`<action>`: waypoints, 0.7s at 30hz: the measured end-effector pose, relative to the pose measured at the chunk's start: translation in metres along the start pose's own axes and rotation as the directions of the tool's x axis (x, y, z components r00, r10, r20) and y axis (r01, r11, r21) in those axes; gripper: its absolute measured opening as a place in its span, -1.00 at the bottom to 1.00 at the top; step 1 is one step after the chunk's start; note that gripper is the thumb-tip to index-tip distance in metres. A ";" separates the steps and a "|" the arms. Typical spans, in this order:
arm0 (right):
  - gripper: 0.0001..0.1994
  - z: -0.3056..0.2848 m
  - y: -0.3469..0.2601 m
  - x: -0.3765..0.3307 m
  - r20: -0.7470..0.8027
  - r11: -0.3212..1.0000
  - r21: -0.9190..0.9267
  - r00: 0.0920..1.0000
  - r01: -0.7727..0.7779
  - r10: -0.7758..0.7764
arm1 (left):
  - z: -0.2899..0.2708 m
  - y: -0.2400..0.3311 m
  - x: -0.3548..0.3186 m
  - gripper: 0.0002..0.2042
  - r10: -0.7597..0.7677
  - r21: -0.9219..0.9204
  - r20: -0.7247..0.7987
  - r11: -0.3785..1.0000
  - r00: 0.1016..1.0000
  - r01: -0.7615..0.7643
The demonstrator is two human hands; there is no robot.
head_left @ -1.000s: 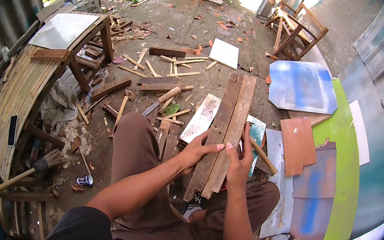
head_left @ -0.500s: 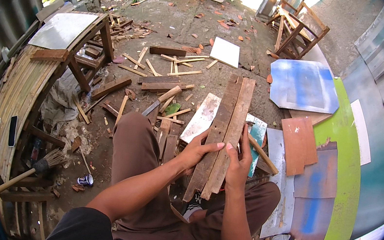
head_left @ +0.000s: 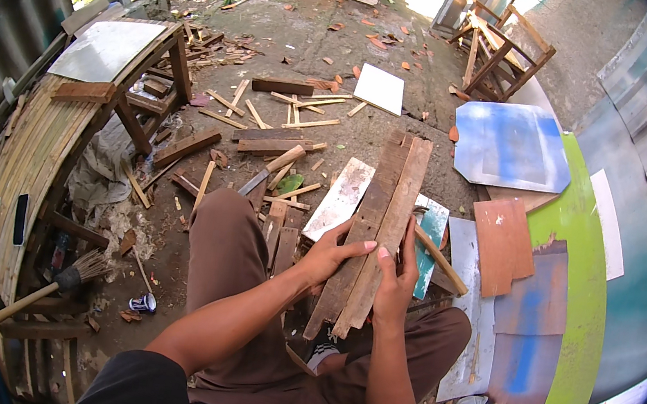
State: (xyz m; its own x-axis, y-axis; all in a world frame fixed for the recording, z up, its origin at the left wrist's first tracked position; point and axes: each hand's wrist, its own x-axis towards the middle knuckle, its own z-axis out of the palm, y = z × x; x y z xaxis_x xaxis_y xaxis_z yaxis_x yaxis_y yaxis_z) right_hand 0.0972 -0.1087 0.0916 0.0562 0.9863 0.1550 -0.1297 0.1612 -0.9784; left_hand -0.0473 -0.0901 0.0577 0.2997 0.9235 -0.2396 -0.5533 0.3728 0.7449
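- Fingers of our left hand [head_left: 328,256] curl round the outer edge of the left board [head_left: 378,193], mostly hidden beneath it; those of our right hand [head_left: 394,290] lie extended and close together along the outer edge of the right board [head_left: 401,205]. With both thumbs pressing on top, we pinch the pair from either side.
- Our knees [head_left: 224,229], bent to left and right at the lower centre of the frame, leave the boards room between them; we would do well to sit square and steady there.
- Both boards slope through the centre of the frame, long edges side by side. Equal inward pressure should stop one sliding along the other.
- Their lower ends, at lower centre, do not line up; we can compare them fairly only with the upper ends held flush.
- A hammer [head_left: 441,260], right of centre, lies near our right hand; we should mind its handle if we tilt the wood.
- A wooden-handled blade [head_left: 288,158] lies left of centre, above our left knee; best we give its edge room.
- Thumb tips sit near the seam; on such rough grain, we press rather than rub, because of splinters.
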 end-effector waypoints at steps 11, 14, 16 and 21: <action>-0.28 0.001 0.002 -0.003 0.013 1.000 0.018 1.000 0.022 -0.023 | 0.001 -0.003 -0.001 -0.28 0.059 0.013 -0.017 0.998 0.998 -0.059; -0.28 0.003 0.002 -0.004 0.001 0.999 0.026 1.000 0.025 -0.025 | 0.001 -0.004 -0.002 -0.29 0.072 0.011 -0.026 0.997 0.997 -0.072; -0.29 0.003 0.003 -0.004 -0.012 1.000 0.009 1.000 0.020 -0.020 | 0.001 -0.004 -0.002 -0.30 0.084 0.015 -0.029 0.996 0.996 -0.084; -0.29 0.003 0.004 -0.003 -0.019 1.000 -0.007 1.000 0.020 -0.020 | 0.001 -0.007 -0.001 -0.33 0.146 0.096 -0.052 0.985 0.988 -0.140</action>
State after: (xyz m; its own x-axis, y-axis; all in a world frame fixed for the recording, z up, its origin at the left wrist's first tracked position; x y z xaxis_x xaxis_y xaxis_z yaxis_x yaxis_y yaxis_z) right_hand 0.0932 -0.1110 0.0873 0.0776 0.9821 0.1719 -0.1219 0.1805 -0.9760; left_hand -0.0428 -0.0934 0.0533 0.1754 0.9714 -0.1602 -0.5129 0.2290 0.8273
